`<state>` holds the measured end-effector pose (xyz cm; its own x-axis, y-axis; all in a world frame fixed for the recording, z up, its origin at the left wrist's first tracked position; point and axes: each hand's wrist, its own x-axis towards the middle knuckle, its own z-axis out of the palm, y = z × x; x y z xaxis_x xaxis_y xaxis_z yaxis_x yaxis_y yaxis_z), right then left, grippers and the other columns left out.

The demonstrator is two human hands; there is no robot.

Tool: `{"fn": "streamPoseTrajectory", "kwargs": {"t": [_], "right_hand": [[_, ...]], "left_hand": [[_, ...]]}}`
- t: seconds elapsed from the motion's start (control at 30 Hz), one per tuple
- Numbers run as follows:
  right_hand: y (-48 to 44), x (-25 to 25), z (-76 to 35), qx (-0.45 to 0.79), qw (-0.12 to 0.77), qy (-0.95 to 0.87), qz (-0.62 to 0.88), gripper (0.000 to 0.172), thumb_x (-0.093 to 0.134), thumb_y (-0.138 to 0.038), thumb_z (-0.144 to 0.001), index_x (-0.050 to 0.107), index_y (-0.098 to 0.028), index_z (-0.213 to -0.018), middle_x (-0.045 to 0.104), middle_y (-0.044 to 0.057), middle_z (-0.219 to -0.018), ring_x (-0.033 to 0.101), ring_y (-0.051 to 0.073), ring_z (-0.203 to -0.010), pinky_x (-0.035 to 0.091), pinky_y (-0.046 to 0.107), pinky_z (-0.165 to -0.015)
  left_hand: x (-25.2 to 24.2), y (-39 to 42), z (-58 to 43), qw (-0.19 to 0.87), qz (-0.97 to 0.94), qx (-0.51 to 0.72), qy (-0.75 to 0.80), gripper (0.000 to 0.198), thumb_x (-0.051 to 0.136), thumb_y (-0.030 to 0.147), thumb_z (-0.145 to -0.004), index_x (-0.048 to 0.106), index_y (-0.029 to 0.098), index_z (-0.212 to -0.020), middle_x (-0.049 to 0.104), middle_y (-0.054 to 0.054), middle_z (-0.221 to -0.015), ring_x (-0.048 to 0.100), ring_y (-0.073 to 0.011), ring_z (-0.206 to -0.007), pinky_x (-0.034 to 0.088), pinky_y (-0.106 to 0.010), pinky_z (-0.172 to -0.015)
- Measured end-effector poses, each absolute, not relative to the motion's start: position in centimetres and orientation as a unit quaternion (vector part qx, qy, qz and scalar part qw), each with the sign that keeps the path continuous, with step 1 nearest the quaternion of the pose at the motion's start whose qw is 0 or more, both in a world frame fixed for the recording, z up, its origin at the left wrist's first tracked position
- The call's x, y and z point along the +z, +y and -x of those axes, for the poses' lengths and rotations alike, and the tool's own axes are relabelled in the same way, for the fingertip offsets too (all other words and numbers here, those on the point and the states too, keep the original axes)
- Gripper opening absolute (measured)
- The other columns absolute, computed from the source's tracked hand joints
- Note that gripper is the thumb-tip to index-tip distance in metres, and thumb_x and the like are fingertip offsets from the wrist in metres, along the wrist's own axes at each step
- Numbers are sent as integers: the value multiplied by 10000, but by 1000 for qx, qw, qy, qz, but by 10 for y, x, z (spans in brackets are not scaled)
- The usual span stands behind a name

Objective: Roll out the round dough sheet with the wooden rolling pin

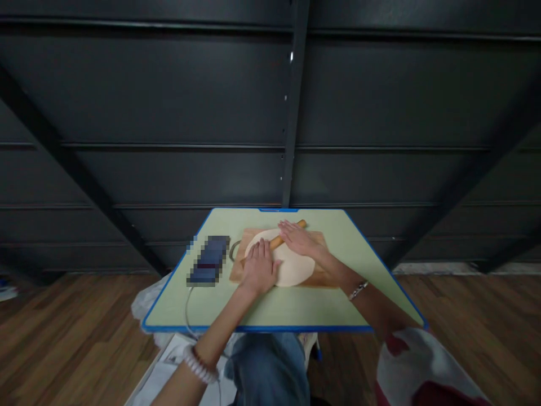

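Note:
A wooden rolling pin (276, 242) lies at a slant across a flat, pale round sheet of dough (296, 268). Under the dough is a wooden board (325, 278), whose handle end points left. My left hand (258, 269) rests flat on the lower left part of the pin, its fingers stretched forward and its thumb out over the dough. Near the pin's upper right end, my right hand (297, 238) lies across it with straight fingers. Neither hand is wrapped round the pin.
The board stands on a light green table (270, 310) with a blue edge. To the left lies a blurred-out dark device (208, 260) with a cable (186, 310). Dark metal panels (203, 90) rise behind the table. A clear plastic bag (146, 299) hangs at the left edge.

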<state>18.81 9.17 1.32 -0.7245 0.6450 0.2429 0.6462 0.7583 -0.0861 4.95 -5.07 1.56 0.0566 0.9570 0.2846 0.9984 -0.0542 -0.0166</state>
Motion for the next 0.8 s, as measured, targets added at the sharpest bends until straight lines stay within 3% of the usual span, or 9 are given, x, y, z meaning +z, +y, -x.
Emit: {"fn": "streamPoseTrajectory", "kwargs": {"t": [0.23,0.47,0.7,0.8], "right_hand": [[45,34,-232,-29,124,-925,357,502,234,-362,-972,462,-66,-1308,505,168,-1326,433,211,-1248,301,367,-1038],[31,46,-254,-88,90,-934,334,403,285,-294,-970,561,-141,-1220,579,141,-1247,498,223,-1183,261,416,-1041],[29,48,-277,-111,46,-924,363,368,322,-295,-964,605,-130,-1134,656,154,-1096,596,231,-1041,391,375,-924],[19,42,-291,-109,48,-914,389,370,330,-311,-963,586,-118,-1149,652,155,-1101,606,239,-1015,419,368,-888]], "left_hand": [[13,-79,-66,97,737,-121,-657,621,282,404,-925,324,-23,-1374,354,-222,-1420,328,-285,-1320,267,-410,-1074],[15,-99,-85,96,737,-115,-659,616,307,409,-921,350,-16,-1366,351,-232,-1417,313,-307,-1327,277,-446,-1071],[6,-114,-110,96,714,-118,-683,618,313,423,-927,347,-2,-1375,363,-233,-1410,308,-338,-1324,306,-483,-1046],[6,-113,-105,117,706,-133,-685,597,324,403,-924,308,53,-1407,310,-197,-1450,244,-335,-1352,257,-521,-1065]]}}
